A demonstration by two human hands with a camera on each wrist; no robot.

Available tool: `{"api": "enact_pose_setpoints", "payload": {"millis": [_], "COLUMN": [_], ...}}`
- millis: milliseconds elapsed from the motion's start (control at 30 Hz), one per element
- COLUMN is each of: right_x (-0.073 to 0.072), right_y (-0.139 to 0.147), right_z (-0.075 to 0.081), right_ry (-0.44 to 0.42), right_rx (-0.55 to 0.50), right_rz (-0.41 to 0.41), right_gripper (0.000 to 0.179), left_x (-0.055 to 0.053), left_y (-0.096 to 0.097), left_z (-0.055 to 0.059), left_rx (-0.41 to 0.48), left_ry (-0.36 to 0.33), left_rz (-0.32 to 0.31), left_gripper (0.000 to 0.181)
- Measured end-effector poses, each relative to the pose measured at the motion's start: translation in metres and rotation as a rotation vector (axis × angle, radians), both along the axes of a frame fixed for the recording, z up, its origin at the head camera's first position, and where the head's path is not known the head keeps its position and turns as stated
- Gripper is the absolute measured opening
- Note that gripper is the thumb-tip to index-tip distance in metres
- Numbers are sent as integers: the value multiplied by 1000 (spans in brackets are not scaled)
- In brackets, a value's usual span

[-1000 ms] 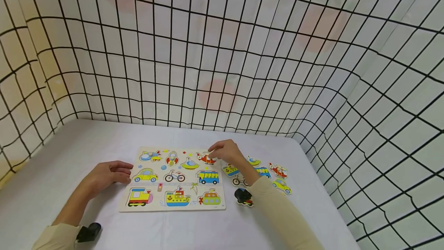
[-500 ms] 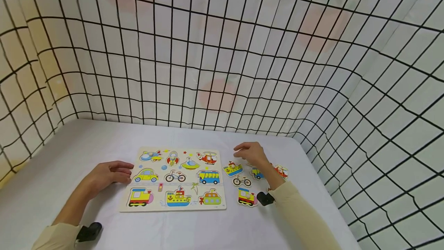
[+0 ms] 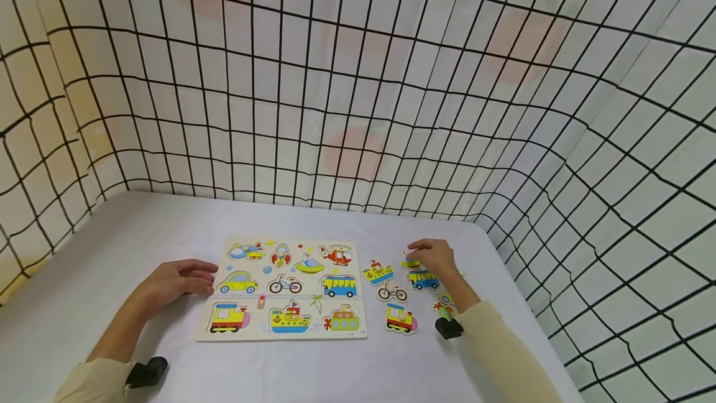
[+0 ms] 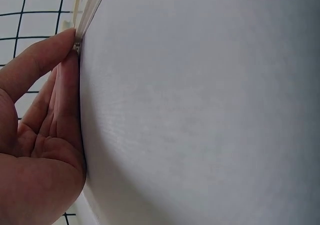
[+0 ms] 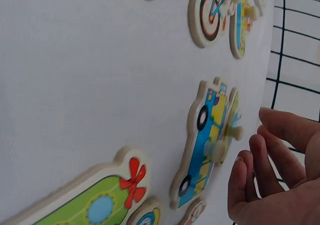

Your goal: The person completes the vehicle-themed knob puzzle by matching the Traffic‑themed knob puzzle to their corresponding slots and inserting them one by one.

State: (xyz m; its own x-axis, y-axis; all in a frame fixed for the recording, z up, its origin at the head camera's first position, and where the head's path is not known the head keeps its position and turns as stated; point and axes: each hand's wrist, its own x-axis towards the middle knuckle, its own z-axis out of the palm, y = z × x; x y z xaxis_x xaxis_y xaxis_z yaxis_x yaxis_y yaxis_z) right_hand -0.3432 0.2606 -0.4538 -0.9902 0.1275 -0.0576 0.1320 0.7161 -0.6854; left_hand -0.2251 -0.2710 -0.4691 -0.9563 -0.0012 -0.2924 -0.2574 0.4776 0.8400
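A wooden vehicle puzzle board (image 3: 304, 333) lies on the table. My left hand (image 3: 178, 285) rests at its left side with nearly straight fingers; in the left wrist view the thumb (image 4: 55, 47) and fingertips meet the board's edge (image 4: 92, 7). To the right, my right hand (image 3: 438, 258) is over the flying saucer piece (image 3: 411, 262). In the right wrist view its loosely bent fingers (image 5: 280, 127) stand apart from the knobs of the saucer piece (image 5: 233, 120) and the bus piece (image 5: 192, 155). Nothing is in its grasp.
Loose knobbed pieces lie around: a ship (image 3: 378, 273), a bicycle (image 3: 392, 292), a train (image 3: 401, 319) and a submarine (image 5: 100, 200). The right arm partly covers the car piece (image 3: 445, 298). Black-lined white cloth walls enclose the table's back and sides.
My right hand has moved right, from the helicopter at the board's upper right corner to the loose saucer piece. The train piece has come out from under the arm. My left hand stays put.
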Motion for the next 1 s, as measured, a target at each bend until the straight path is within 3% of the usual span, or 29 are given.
{"api": "enact_pose_setpoints", "payload": {"millis": [300,1000], "right_x": [3,1], "right_y": [8,7], "right_z": [-7,-12], "right_ry": [-54,-4], "right_rx": [12,45], "right_rz": [-28,-13], "right_gripper": [25,16], "left_x": [-3,-2], "left_y": [1,4], "left_z": [2,3], "left_rx": [-15,8], "left_ry": [-6,-11], "left_rz": [4,36], "left_gripper": [65,58]}}
